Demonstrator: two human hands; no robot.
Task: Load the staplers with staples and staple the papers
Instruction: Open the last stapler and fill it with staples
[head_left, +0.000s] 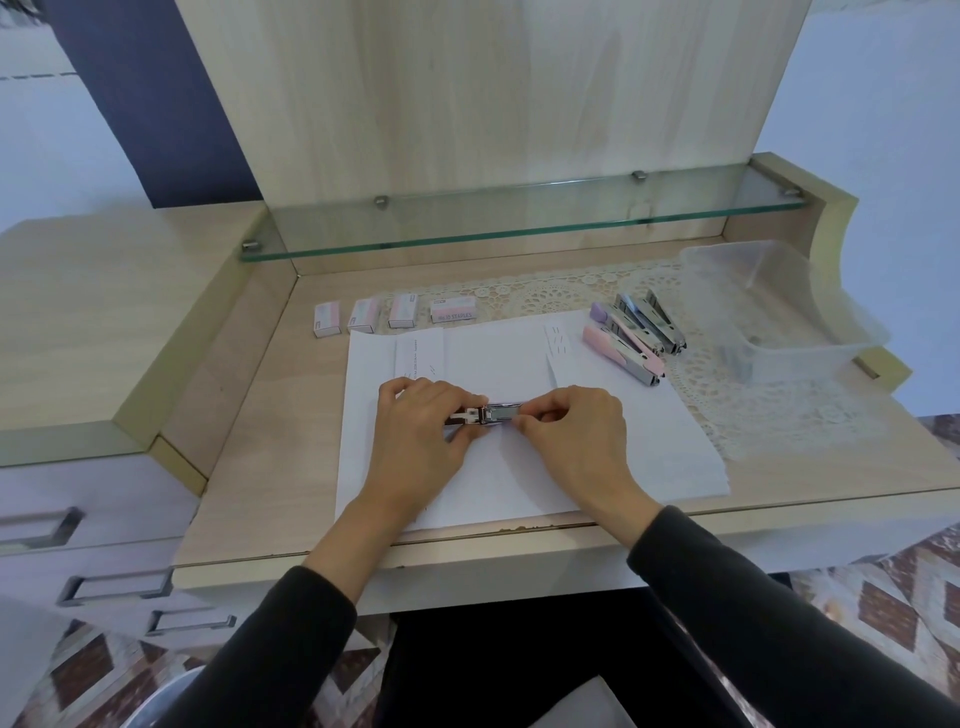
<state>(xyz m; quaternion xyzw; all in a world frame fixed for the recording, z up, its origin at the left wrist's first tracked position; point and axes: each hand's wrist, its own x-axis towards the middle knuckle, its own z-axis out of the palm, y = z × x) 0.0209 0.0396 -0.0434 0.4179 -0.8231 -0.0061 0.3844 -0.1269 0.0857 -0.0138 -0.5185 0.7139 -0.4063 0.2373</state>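
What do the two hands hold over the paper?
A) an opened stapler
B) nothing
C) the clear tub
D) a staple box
A: the left hand grips the stapler, whose metal channel is exposed, and the right hand pinches its other end, above the paper.

papers white | stapler pink | doily cream lace | sleeve black
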